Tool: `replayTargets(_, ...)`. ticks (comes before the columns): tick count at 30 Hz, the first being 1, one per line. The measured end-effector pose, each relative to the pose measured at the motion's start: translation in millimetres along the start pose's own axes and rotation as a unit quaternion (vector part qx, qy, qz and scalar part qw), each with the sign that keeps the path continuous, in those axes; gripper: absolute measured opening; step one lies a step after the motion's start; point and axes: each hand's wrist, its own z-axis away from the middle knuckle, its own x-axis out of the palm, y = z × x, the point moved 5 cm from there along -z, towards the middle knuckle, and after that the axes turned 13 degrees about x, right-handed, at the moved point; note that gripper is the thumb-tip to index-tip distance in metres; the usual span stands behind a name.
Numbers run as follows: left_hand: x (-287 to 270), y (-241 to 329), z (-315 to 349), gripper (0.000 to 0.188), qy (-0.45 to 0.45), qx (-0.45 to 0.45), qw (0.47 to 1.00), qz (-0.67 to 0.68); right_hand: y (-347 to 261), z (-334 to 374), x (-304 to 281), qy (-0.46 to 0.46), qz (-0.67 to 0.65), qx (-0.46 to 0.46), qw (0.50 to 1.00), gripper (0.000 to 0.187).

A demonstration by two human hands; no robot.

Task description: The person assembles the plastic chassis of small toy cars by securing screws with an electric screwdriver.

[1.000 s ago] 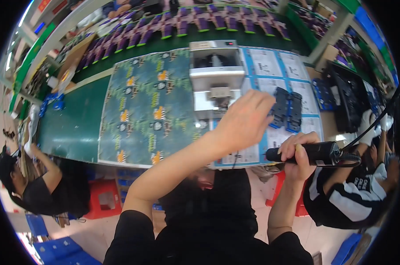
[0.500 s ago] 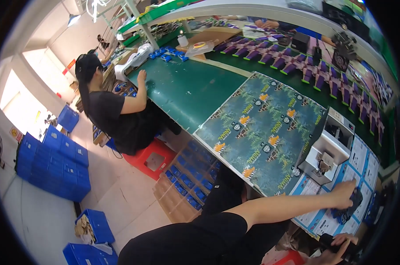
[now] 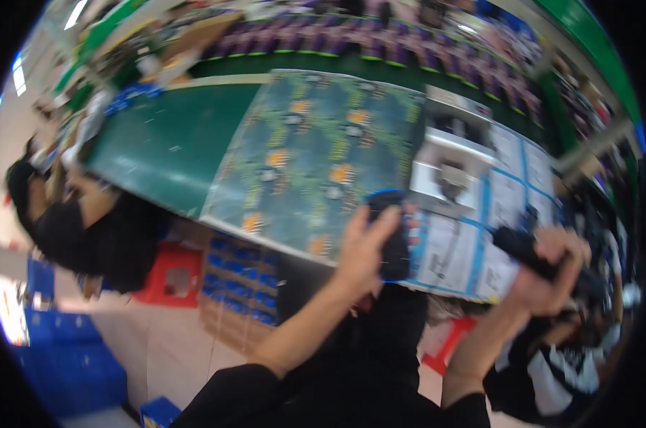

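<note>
My left hand point(image 3: 365, 246) is closed round a dark, rounded object with a blue edge point(image 3: 390, 239), held over the table's front edge by the patterned sheet. Blur hides what kind of thing it is. My right hand point(image 3: 547, 274) is wrapped round a black, cylinder-shaped tool point(image 3: 519, 246), tilted over the blue-and-white printed sheet point(image 3: 444, 260). Between the hands, farther back, stands a silver metal box-like device point(image 3: 444, 178) with an open recess. The green sheet with an animal pattern point(image 3: 305, 164) lies to the left of it.
A bare green tabletop point(image 3: 173, 150) continues leftward to a seated co-worker point(image 3: 80, 221). Purple pieces point(image 3: 373, 43) line the far side. Below are a red stool point(image 3: 169, 274), a partitioned box of blue items point(image 3: 241, 282) and stacked blue bins point(image 3: 73, 357).
The view has swung, so the table sits farther left. My left hand has carried the dark object from the printed sheet to the table's front edge. My right hand has risen with the black tool.
</note>
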Motion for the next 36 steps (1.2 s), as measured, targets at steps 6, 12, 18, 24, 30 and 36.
replayTargets(6,-21,-27,-1,0.025,-0.049,-0.035,0.996,-0.065,23,-31,49,-0.061,0.042,0.007,0.997,0.012)
replayTargets(12,-18,-38,-2,0.025,-0.085,-0.010,0.990,-0.113,48,-28,62,-0.046,0.092,0.053,0.993,0.019)
replayTargets(18,-14,-32,-3,0.023,-0.085,-0.017,0.990,-0.111,53,-39,83,-0.047,0.134,0.126,0.982,0.022)
replayTargets(24,-24,-37,-6,0.023,-0.103,-0.001,0.987,-0.126,49,-28,78,-0.100,-0.027,0.206,0.973,0.009)
replayTargets(30,-19,-33,-6,0.023,-0.129,-0.008,0.979,-0.158,12,7,98,-0.177,-0.044,0.099,0.978,0.020)
replayTargets(36,-16,-31,-4,0.021,-0.115,-0.013,0.984,-0.136,28,19,97,-0.147,-0.043,0.143,0.978,0.023)
